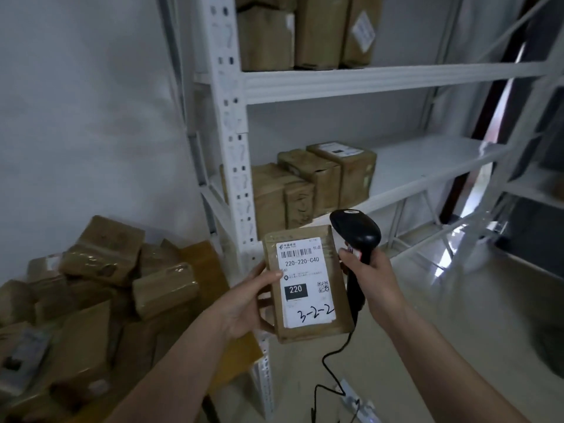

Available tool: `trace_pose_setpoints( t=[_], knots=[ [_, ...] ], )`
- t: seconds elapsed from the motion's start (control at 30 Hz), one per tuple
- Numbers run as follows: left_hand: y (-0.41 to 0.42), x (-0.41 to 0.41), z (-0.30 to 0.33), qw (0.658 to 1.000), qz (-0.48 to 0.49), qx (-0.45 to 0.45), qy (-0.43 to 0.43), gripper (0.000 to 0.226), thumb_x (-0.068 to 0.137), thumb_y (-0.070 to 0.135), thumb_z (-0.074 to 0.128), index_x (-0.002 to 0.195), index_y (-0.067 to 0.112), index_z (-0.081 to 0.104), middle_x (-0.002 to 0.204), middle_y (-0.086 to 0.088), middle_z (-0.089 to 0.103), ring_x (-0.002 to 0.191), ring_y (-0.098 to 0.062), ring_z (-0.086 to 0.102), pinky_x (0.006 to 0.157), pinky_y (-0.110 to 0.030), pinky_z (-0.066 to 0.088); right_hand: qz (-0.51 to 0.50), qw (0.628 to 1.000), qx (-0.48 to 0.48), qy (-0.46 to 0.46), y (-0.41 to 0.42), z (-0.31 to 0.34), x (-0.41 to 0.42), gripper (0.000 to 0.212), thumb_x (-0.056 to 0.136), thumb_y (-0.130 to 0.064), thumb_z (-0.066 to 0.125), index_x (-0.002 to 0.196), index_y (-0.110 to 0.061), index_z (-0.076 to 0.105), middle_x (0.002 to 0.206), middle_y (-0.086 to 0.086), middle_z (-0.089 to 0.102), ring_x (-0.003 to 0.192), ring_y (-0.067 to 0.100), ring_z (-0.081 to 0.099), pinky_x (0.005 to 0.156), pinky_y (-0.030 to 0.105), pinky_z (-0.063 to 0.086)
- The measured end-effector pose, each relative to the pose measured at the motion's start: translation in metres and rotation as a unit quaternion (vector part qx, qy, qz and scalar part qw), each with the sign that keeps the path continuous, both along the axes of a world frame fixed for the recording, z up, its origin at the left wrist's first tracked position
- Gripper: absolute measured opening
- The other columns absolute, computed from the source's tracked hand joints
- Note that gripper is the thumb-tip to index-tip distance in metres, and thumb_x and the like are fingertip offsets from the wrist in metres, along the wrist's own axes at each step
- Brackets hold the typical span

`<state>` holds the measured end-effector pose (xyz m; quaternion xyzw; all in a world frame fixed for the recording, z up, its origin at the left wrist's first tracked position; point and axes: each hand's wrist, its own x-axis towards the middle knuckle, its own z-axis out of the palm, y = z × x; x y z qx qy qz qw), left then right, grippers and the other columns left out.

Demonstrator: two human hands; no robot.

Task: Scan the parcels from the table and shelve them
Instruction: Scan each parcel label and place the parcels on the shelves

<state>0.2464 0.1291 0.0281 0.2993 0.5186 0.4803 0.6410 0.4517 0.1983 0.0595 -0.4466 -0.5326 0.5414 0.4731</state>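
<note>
While the left hand [244,303] grips the parcel [305,285] by its left edge, label up, long axis running near to far, the right hand [370,276] clamps the scanner [355,230] handle just beside its right edge, head over the far corner. Item sits between both hands. Middle shelf [427,160] lies beyond: boxes [314,178] at left, open room at right. Table pile [91,300] stays near left.

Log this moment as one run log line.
left hand: holds parcel, label up | right hand: grips scanner above label | step: scanning | shelf: four parcels
</note>
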Motion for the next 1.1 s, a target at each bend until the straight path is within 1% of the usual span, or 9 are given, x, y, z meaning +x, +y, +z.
trace_pose_setpoints(
  t=[0.1, 0.2, 0.3, 0.37, 0.47, 0.63, 0.77, 0.9, 1.1],
  knots=[
    [0.023, 0.038, 0.004, 0.999, -0.023, 0.025, 0.031, 0.1, 0.067, 0.02, 0.086, 0.145, 0.045, 0.028, 0.118, -0.007, 0.07, 0.116, -0.032, 0.06, 0.085, -0.067, 0.05, -0.02, 1.0, 0.001, -0.007, 0.021, 0.004, 0.04, 0.016, 0.091, -0.016, 0.064, 0.106, -0.019, 0.062, 0.094, 0.003, 0.072, 0.092, 0.02, 0.067, 0.082, 0.037, 0.052],
    [0.042, 0.063, 0.015, 0.995, -0.024, 0.037, 0.086, 0.118, 0.059, 0.007, 0.09, 0.145, 0.049, 0.023, 0.117, -0.009, 0.07, 0.116, -0.035, 0.059, 0.088, -0.067, 0.049, -0.02, 1.0, 0.006, -0.004, 0.039, 0.016, 0.067, 0.017, 0.092, -0.014, 0.062, 0.109, -0.015, 0.061, 0.099, 0.01, 0.071, 0.095, 0.023, 0.068, 0.086, 0.04, 0.053],
    [0.066, 0.076, 0.043, 0.989, 0.014, 0.07, 0.131, 0.128, 0.047, 0.015, 0.094, 0.147, 0.049, 0.021, 0.124, -0.007, 0.065, 0.117, -0.032, 0.058, 0.091, -0.063, 0.05, -0.016, 0.999, 0.022, 0.019, 0.059, 0.035, 0.085, 0.015, 0.092, -0.012, 0.061, 0.107, -0.017, 0.061, 0.095, 0.004, 0.071, 0.09, 0.016, 0.068, 0.081, 0.033, 0.052],
    [0.088, 0.084, 0.07, 0.983, 0.035, 0.108, 0.146, 0.131, 0.04, 0.023, 0.097, 0.145, 0.049, 0.024, 0.128, -0.001, 0.062, 0.117, -0.028, 0.058, 0.091, -0.061, 0.05, -0.019, 0.999, 0.032, 0.032, 0.074, 0.049, 0.095, 0.013, 0.093, -0.015, 0.062, 0.104, -0.021, 0.061, 0.096, -0.001, 0.07, 0.091, 0.012, 0.067, 0.085, 0.033, 0.05],
    [0.129, 0.096, 0.11, 0.971, 0.076, 0.152, 0.168, 0.121, 0.034, 0.03, 0.096, 0.14, 0.042, 0.039, 0.12, 0.007, 0.068, 0.11, -0.026, 0.064, 0.089, -0.059, 0.051, -0.031, 0.997, 0.046, 0.053, 0.097, 0.071, 0.108, 0.011, 0.092, -0.017, 0.062, 0.1, -0.025, 0.06, 0.1, 0.0, 0.07, 0.097, 0.017, 0.066, 0.093, 0.038, 0.047],
    [0.199, 0.119, 0.175, 0.939, 0.111, 0.233, 0.228, 0.1, 0.029, 0.04, 0.093, 0.121, 0.02, 0.062, 0.107, 0.005, 0.074, 0.094, -0.014, 0.072, 0.085, -0.038, 0.058, -0.071, 0.987, 0.099, 0.101, 0.14, 0.117, 0.125, 0.014, 0.091, -0.012, 0.063, 0.096, -0.024, 0.059, 0.108, 0.004, 0.069, 0.103, 0.02, 0.066, 0.098, 0.039, 0.048],
    [0.244, 0.132, 0.229, 0.909, 0.12, 0.297, 0.267, 0.086, 0.039, 0.043, 0.092, 0.117, 0.02, 0.064, 0.104, 0.007, 0.074, 0.09, -0.01, 0.072, 0.079, -0.033, 0.059, -0.068, 0.977, 0.149, 0.134, 0.18, 0.163, 0.132, 0.015, 0.091, -0.011, 0.061, 0.1, -0.022, 0.061, 0.107, 0.004, 0.069, 0.105, 0.021, 0.065, 0.091, 0.032, 0.051],
    [0.281, 0.137, 0.285, 0.877, 0.127, 0.357, 0.296, 0.079, 0.056, 0.031, 0.092, 0.126, 0.018, 0.057, 0.114, 0.009, 0.069, 0.095, -0.003, 0.065, 0.076, -0.018, 0.053, -0.075, 0.966, 0.186, 0.166, 0.224, 0.203, 0.129, 0.028, 0.092, -0.013, 0.061, 0.119, -0.011, 0.06, 0.114, 0.007, 0.069, 0.107, 0.021, 0.066, 0.101, 0.041, 0.047],
    [0.333, 0.14, 0.336, 0.842, 0.173, 0.382, 0.34, 0.12, 0.038, 0.052, 0.09, 0.142, 0.022, 0.036, 0.132, 0.004, 0.056, 0.116, -0.018, 0.057, 0.097, -0.044, 0.051, -0.076, 0.953, 0.206, 0.207, 0.281, 0.255, 0.118, 0.035, 0.093, -0.012, 0.059, 0.126, -0.001, 0.054, 0.121, 0.018, 0.065, 0.108, 0.026, 0.065, 0.096, 0.04, 0.049]
  ],
)
